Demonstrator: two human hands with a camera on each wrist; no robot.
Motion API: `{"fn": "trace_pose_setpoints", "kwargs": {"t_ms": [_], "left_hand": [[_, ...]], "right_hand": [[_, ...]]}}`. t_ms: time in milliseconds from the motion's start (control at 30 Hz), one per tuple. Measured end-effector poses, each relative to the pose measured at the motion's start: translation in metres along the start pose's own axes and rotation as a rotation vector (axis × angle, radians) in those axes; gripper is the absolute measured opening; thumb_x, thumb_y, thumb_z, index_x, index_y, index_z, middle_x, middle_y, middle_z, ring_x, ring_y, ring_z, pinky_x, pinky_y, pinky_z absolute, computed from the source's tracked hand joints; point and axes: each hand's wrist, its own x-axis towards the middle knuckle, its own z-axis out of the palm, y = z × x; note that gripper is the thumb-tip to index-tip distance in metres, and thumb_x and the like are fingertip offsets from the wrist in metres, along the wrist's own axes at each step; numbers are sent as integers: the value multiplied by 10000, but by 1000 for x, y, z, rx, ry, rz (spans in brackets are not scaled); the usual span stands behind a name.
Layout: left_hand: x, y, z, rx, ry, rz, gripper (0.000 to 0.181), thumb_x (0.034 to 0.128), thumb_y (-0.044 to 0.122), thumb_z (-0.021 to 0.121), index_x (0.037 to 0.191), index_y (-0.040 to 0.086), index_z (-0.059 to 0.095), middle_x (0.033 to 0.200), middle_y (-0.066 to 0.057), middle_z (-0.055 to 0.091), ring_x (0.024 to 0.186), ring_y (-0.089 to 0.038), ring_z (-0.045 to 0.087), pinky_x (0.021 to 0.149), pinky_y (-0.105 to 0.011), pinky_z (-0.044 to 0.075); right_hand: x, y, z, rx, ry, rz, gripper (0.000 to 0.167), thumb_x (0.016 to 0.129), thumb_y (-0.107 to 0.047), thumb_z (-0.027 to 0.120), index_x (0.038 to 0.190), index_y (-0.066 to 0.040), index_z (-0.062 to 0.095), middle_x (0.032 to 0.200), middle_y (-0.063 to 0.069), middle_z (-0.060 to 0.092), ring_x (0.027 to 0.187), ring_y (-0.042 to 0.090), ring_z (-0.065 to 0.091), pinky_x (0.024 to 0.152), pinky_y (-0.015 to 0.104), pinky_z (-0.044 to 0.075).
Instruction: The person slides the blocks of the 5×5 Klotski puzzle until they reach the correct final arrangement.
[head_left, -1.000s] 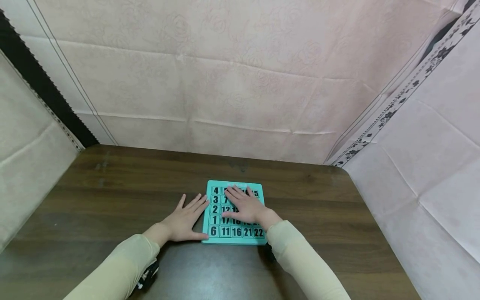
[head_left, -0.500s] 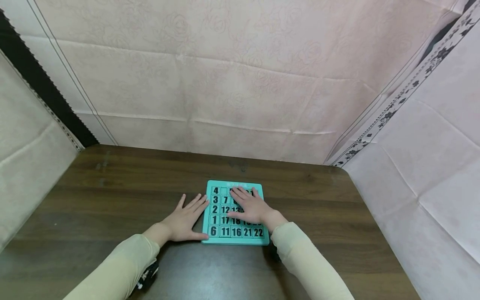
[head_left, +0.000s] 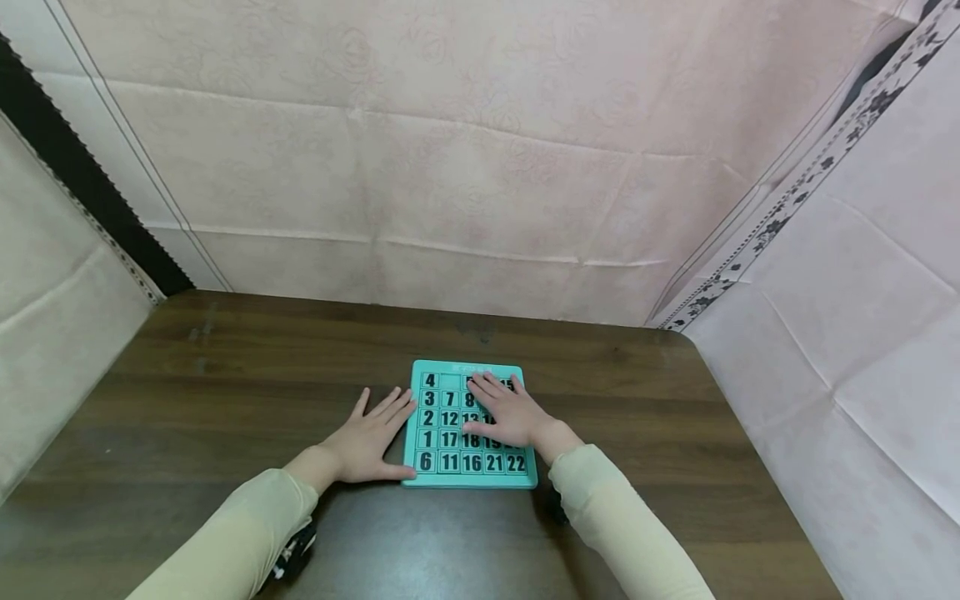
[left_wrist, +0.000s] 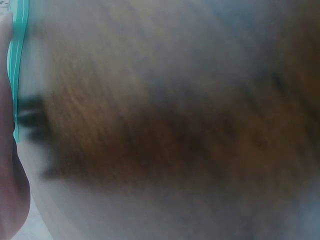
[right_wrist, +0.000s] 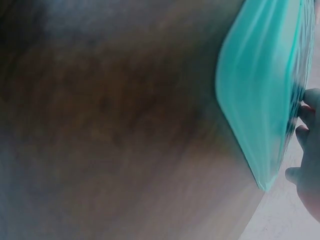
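In the head view a turquoise number sliding puzzle (head_left: pixel 471 482) lies flat on the table, its tiles marked with black numbers. My left hand (head_left: pixel 365 442) is spread beside it, fingertips at the left edge and thumb at the lower left corner. Over the upper right tiles lies my right hand (head_left: pixel 512 417), fingers extended, hiding several numbers. A tile-free slot (head_left: pixel 449 381) shows in the top row, right of the 4. The right wrist view catches the puzzle's side (right_wrist: pixel 255 90) with fingertips at its face; the left wrist view has only a strip of its edge (left_wrist: pixel 19 45).
The brown wooden table (head_left: pixel 300 350) extends around the puzzle. Pale patterned cloth hangs behind it (head_left: pixel 465 192) and along both sides. Dark wrist-worn devices (head_left: pixel 296 550) sit under the sleeves.
My right hand has slid a little to the right across the top row, and the slot beside the 4 has come into view. The left hand stays where it was.
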Motion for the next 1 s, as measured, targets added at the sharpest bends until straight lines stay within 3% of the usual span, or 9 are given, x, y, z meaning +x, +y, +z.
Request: {"fn": "trace_pose_setpoints", "kwargs": {"t_ms": [300,600,1000], "left_hand": [[-1,0,0,3,-9,-8,1031,766,752,491,1495,76,216,1572,-108,163,1454,-309,129,1111,-630,21],[0,0,0,0,-6,0,1014,778,731,501,1490,61,228,1567,-119,176,1451,-320,133,1107,-635,17],[0,1,-1,11,-15,-5,1018,778,738,493,1495,70,214,1572,-110,160,1455,-309,122,1111,-628,9]], "right_hand": [[3,-11,-2,8,65,-49,819,898,-645,383,1518,-173,132,1588,-13,105,1471,172,48,1166,525,56],[17,-32,-5,-22,29,-70,813,904,-658,342,1519,-177,115,1589,-9,93,1469,156,37,1171,507,47],[31,-40,-2,-50,-23,-44,809,887,-706,281,1518,-246,70,1586,-68,47,1465,125,-1,1174,496,24]]}}
